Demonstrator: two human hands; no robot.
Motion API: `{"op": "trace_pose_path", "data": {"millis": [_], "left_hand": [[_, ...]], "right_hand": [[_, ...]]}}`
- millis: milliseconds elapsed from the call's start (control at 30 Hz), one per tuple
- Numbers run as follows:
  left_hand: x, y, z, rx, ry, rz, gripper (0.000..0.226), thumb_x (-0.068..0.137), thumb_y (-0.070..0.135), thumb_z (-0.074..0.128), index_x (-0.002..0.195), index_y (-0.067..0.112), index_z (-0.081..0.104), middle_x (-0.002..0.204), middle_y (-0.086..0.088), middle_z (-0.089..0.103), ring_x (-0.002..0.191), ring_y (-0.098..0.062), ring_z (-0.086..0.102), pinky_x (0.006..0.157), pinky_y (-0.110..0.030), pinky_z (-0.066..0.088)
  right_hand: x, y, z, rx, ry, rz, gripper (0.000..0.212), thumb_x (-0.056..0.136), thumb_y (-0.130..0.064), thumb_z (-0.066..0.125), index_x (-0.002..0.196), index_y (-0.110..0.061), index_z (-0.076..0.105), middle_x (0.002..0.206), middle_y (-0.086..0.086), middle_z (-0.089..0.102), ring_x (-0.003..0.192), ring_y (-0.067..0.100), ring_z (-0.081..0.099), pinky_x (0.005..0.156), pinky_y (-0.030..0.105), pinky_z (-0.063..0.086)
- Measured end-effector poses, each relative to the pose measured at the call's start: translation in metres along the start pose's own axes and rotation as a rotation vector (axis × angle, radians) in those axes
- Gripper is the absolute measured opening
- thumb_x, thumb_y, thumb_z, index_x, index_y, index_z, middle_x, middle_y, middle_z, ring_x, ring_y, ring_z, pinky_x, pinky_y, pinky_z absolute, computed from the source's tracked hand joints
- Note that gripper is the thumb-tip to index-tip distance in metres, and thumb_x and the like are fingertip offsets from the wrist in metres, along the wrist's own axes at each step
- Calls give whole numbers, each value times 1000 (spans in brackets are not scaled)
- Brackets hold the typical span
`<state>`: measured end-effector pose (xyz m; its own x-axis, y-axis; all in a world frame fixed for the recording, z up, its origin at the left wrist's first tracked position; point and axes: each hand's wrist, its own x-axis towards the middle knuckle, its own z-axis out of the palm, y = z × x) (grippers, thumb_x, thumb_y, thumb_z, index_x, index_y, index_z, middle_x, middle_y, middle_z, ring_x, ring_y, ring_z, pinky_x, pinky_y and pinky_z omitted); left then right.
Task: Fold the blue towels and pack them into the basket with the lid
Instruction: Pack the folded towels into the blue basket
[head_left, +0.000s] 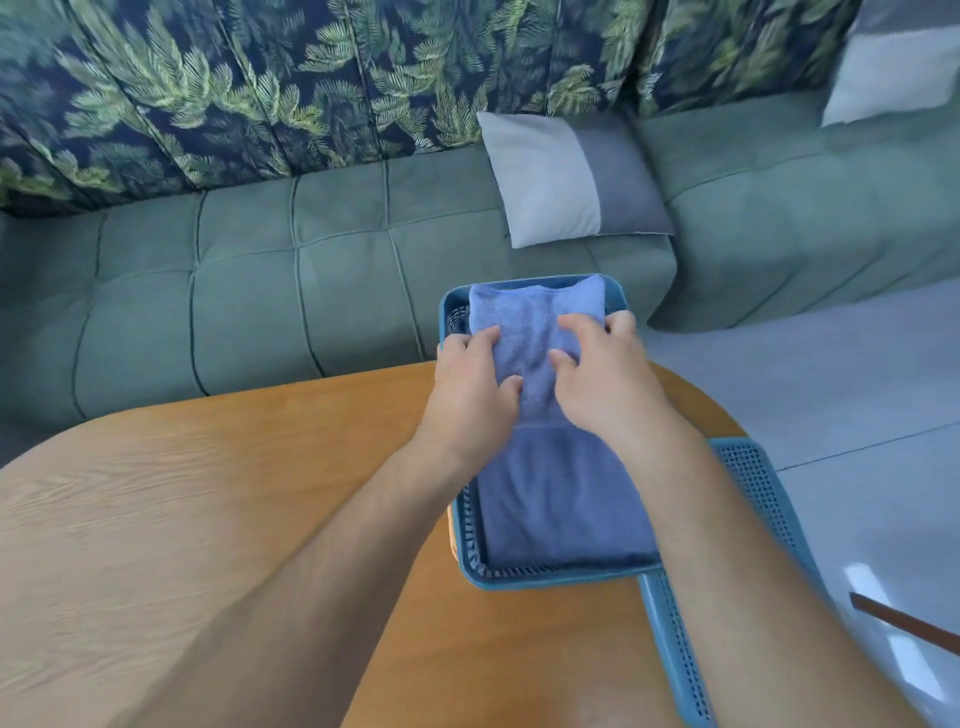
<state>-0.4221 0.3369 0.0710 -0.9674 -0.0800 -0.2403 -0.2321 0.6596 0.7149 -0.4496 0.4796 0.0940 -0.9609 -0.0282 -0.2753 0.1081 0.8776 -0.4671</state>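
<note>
Inside basket (545, 579): L hand (475, 387) + R hand (602, 379), grip on towel (535, 312).

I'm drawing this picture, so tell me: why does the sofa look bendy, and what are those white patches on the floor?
Head view: the wide-angle lens curves the sofa and its seams. Head view: the white patches on the floor at lower right are glare, light bouncing off it. Head view: the lighter blue towel mid-frame looks sharp.

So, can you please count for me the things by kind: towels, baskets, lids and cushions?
Blue towels: 2
Basket: 1
Lid: 1
Cushions: 2
Total: 6
</note>
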Motion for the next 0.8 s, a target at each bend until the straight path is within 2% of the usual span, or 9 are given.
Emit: {"op": "trace_pose_path", "data": {"millis": [67, 100, 167, 233, 300, 367, 567, 667, 800], "left_hand": [[9, 3, 20, 250, -25, -32, 53, 96, 26, 62, 143, 9, 45, 148, -16, 31, 135, -31, 37, 111, -29, 27], [9, 0, 26, 399, 24, -22, 44, 96, 27, 62, 134, 8, 51, 152, -19, 29, 135, -36, 36, 112, -34, 27], [9, -3, 39, 559, 172, 103, 32, 92, 16, 54, 121, 3, 59, 155, -27, 30, 137, -42, 38, 112, -43, 34], [19, -8, 50, 590, 242, 294, 44, 91, 9, 44, 131, -4, 54, 155, -30, 31, 144, -43, 35, 116, -48, 34], [35, -7, 57, 619, 82, 307, 54, 102, 15, 38, 153, 0, 30, 164, -22, 13, 153, -35, 13, 124, -45, 16], [46, -10, 64, 652, -10, 237, 57, 108, 27, 28, 159, 8, 12, 167, -12, 3, 155, -26, 2, 124, -40, 3], [41, -38, 82, 747, 47, 183, 64, 101, 34, 1, 159, 7, 8, 167, -13, 2, 155, -27, 2, 125, -42, 5], [45, -38, 87, 744, 30, 155, 60, 105, 32, 10, 159, 7, 4, 167, -13, -2, 155, -27, -1, 125, -42, 2], [49, -44, 94, 785, 77, 154, 60, 105, 31, 17, 159, 5, 12, 167, -16, 5, 154, -31, 7, 123, -43, 4]], "right_hand": [[8, 21, 9, -191, -5, 7, 47, 103, -30, 49, 149, -23, 40, 151, 13, 25, 135, 36, 31, 109, 43, 32], [9, 25, 16, -309, 14, -4, 49, 104, -30, 46, 151, -23, 35, 159, 15, 14, 141, 37, 23, 112, 43, 27], [8, 30, 29, -443, 55, -82, 58, 105, -29, 40, 159, -23, 20, 167, 14, -11, 153, 37, -1, 122, 45, 12], [12, 32, 40, -464, 41, -203, 65, 105, -27, 36, 162, -25, 4, 166, 13, -21, 153, 34, -18, 126, 46, -1], [23, 39, 46, -434, -31, -231, 66, 106, -31, 30, 161, -28, -6, 165, 13, -23, 153, 31, -22, 126, 47, -3], [36, 50, 52, -390, -76, -200, 59, 109, -36, 18, 160, -28, -10, 166, 12, -24, 153, 28, -23, 126, 46, -3], [46, 58, 84, -396, -83, -220, 57, 108, -40, 10, 159, -28, -15, 164, 10, -28, 150, 29, -29, 126, 47, -2], [52, 63, 88, -390, -105, -215, 59, 107, -40, 10, 158, -27, -17, 163, 11, -30, 149, 30, -30, 125, 49, -1], [58, 67, 93, -418, -131, -211, 59, 107, -40, 10, 157, -27, -19, 162, 11, -32, 149, 32, -32, 125, 49, 0]]}}
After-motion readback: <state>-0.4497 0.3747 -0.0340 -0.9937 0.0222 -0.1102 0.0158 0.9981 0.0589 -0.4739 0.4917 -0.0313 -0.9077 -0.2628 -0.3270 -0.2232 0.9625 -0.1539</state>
